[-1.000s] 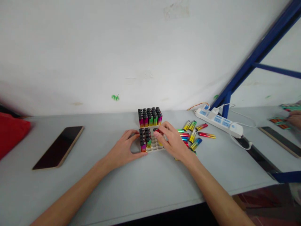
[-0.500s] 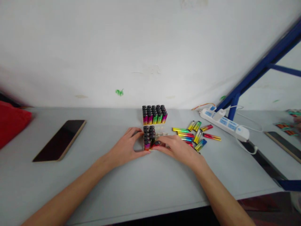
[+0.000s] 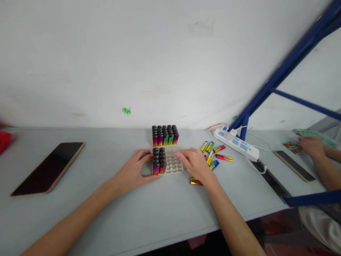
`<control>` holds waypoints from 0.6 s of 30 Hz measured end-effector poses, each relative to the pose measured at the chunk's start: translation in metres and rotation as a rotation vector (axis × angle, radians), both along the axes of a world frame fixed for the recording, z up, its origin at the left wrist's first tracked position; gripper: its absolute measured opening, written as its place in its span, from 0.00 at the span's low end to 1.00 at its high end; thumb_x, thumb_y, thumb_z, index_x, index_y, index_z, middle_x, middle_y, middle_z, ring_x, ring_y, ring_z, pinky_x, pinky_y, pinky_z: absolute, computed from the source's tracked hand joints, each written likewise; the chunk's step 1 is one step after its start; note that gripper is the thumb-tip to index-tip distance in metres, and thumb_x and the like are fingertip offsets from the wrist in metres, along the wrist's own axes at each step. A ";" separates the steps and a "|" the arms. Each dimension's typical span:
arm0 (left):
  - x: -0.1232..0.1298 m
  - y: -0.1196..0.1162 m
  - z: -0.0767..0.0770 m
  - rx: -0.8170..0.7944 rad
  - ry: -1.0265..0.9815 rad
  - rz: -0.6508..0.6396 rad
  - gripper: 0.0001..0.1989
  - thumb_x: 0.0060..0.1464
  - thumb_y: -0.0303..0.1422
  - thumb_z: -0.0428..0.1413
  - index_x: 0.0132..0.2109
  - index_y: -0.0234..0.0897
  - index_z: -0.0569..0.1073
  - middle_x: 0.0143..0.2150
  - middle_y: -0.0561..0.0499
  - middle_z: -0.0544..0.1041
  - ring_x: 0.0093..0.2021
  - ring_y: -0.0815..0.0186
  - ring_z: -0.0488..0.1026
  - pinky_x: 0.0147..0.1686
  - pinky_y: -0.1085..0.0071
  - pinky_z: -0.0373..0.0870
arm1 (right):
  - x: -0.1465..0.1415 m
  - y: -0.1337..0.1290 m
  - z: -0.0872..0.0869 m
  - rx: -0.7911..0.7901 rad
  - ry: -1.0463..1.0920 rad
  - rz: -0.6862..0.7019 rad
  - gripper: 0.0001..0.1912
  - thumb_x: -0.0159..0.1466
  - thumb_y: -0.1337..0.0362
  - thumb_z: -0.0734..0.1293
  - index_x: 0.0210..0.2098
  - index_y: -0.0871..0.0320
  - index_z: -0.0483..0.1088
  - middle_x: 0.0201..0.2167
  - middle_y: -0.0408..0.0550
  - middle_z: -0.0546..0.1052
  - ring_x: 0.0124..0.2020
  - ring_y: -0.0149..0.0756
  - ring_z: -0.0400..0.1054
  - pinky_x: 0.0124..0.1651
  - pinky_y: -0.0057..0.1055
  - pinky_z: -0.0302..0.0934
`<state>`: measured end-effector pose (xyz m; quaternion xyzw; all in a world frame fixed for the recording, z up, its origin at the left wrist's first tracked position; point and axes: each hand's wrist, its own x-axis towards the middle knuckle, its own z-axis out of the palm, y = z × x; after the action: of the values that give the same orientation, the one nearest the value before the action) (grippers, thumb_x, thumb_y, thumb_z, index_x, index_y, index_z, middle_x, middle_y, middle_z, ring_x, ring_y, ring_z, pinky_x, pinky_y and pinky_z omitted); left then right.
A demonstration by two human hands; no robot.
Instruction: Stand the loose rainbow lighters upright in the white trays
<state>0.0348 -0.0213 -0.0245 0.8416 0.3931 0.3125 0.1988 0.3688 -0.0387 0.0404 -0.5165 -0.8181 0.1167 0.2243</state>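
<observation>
A white tray (image 3: 174, 170) with round cups lies on the table, two rows of black-topped lighters (image 3: 159, 161) standing upright in its left end. My left hand (image 3: 134, 169) wraps that end, thumb at the near corner and fingers at the far side. Over the tray's right part is my right hand (image 3: 195, 163), slightly blurred, fingers loosely stretched to the left with nothing visible in them. Loose shiny coloured lighter bodies (image 3: 213, 153) lie beyond it, and a gold one (image 3: 196, 181) is partly under its wrist.
Behind the tray stands a block of upright lighters (image 3: 165, 136). A dark phone (image 3: 49, 169) lies left. A white power strip (image 3: 237, 142) with cables and a blue metal frame (image 3: 255, 106) are right. Another person's hands (image 3: 314, 149) work at the far right.
The lighter held by my right hand now stands in the tray's second row. My right hand has drawn away from it to the right, uncovering bare cups. The view has shifted right.
</observation>
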 end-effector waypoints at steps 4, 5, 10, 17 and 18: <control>0.000 0.003 -0.003 -0.018 -0.013 0.018 0.34 0.65 0.62 0.80 0.66 0.47 0.91 0.70 0.36 0.89 0.71 0.32 0.87 0.77 0.34 0.88 | 0.046 0.022 -0.011 0.185 0.081 -0.350 0.15 0.90 0.56 0.73 0.50 0.54 0.88 0.44 0.55 0.90 0.49 0.52 0.84 0.60 0.42 0.70; 0.000 0.004 -0.003 -0.025 -0.012 0.016 0.34 0.65 0.62 0.80 0.66 0.46 0.91 0.70 0.36 0.89 0.72 0.31 0.87 0.77 0.33 0.88 | 0.057 0.027 -0.016 0.195 0.070 -0.397 0.10 0.87 0.58 0.75 0.55 0.55 0.89 0.49 0.58 0.91 0.54 0.55 0.84 0.64 0.44 0.72; -0.008 0.005 0.000 -0.038 0.012 -0.007 0.34 0.67 0.62 0.78 0.68 0.46 0.91 0.73 0.35 0.88 0.74 0.32 0.87 0.80 0.35 0.86 | 0.084 0.038 -0.034 0.101 -0.042 -0.691 0.13 0.83 0.61 0.76 0.62 0.57 0.91 0.59 0.66 0.90 0.63 0.62 0.82 0.69 0.50 0.73; -0.012 0.008 -0.004 -0.026 0.012 -0.017 0.33 0.68 0.60 0.78 0.68 0.43 0.91 0.74 0.33 0.88 0.74 0.31 0.87 0.80 0.33 0.86 | 0.068 0.047 -0.016 -0.106 -0.249 -0.749 0.17 0.88 0.55 0.75 0.66 0.58 0.92 0.69 0.70 0.89 0.73 0.66 0.82 0.71 0.53 0.72; -0.012 0.008 -0.005 -0.022 0.010 -0.014 0.33 0.67 0.60 0.79 0.67 0.44 0.91 0.73 0.33 0.89 0.74 0.32 0.87 0.79 0.34 0.87 | 0.065 0.048 -0.014 -0.117 -0.264 -0.750 0.17 0.88 0.56 0.76 0.67 0.58 0.91 0.70 0.70 0.89 0.74 0.66 0.82 0.71 0.53 0.72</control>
<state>0.0227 -0.0133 -0.0295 0.8437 0.3917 0.3024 0.2080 0.4340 0.0098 0.0265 -0.8018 -0.5865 0.0057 0.1147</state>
